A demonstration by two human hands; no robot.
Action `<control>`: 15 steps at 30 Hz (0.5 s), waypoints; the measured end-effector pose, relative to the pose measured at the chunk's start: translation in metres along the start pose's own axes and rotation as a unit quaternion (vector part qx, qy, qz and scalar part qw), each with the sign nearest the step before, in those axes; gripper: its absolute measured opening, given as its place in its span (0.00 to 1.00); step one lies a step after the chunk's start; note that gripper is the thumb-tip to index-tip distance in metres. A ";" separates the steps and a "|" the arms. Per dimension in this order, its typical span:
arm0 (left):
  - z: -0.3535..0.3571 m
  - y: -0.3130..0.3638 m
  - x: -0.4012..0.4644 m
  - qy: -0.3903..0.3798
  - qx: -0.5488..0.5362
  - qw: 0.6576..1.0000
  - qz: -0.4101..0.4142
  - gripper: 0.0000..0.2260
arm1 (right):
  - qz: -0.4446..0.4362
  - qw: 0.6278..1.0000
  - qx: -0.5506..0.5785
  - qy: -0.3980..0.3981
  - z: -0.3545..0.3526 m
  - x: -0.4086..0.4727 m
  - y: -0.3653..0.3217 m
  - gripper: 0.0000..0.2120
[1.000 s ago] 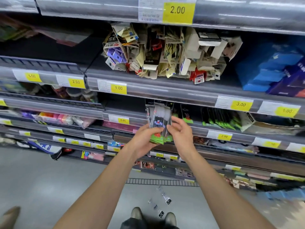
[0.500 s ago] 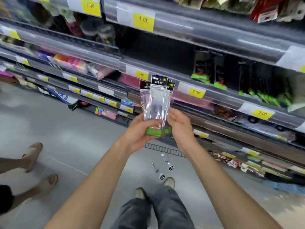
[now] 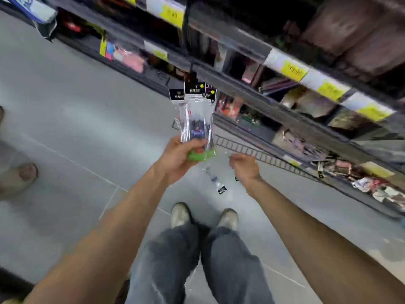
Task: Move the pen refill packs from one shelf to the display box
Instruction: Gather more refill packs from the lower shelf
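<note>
Nearest the camera, the person's jeans and two pale shoes (image 3: pixel 203 217) stand on the grey tiled floor (image 3: pixel 72 132). Between the feet and the shelving, a few dropped refill packs (image 3: pixel 215 182) lie on the tiles.

Above them, the left hand (image 3: pixel 176 157) grips a fanned bundle of pen refill packs (image 3: pixel 196 119) by its green lower end, thumb across the front, the black header cards pointing up and away. The right hand (image 3: pixel 242 167) sits just beside the bundle, apart from it, fingers loosely curled and holding nothing that can be made out.

Beyond, blurred shelves (image 3: pixel 274 119) with yellow price tags (image 3: pixel 294 71) run diagonally. No display box can be picked out in this view. At the left edge, another person's foot (image 3: pixel 20 175) stands on the floor.

The risk, as I judge it, lies in the one-handed hold: the clear sleeves look slick and are fanned out, so a pack could slide free and join those on the floor. Stepping forward could also crush the fallen packs.
</note>
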State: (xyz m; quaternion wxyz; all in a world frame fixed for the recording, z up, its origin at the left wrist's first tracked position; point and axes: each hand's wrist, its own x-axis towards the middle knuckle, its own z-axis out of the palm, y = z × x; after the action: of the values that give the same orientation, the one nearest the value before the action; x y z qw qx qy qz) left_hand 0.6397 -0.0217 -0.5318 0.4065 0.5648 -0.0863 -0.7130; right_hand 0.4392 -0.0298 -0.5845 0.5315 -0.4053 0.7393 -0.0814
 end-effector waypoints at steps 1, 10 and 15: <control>-0.015 -0.026 0.026 0.006 -0.003 1.000 -0.010 0.11 | 0.007 0.998 -0.057 -0.021 0.019 0.029 0.030 0.10; -0.147 -0.190 0.231 0.024 0.081 0.993 -0.082 0.19 | -0.066 0.926 -0.350 -0.128 0.166 0.234 0.214 0.22; -0.177 -0.223 0.306 -0.001 0.089 0.994 -0.068 0.14 | -0.149 0.899 -0.410 -0.048 0.202 0.292 0.259 0.31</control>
State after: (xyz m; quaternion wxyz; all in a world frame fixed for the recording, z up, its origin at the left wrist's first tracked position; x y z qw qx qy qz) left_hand 0.6776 -0.0228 -0.9482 0.3051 0.6024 -0.1109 -0.7292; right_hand 0.4475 0.0035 -1.0226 0.3345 -0.6962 0.6120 0.1701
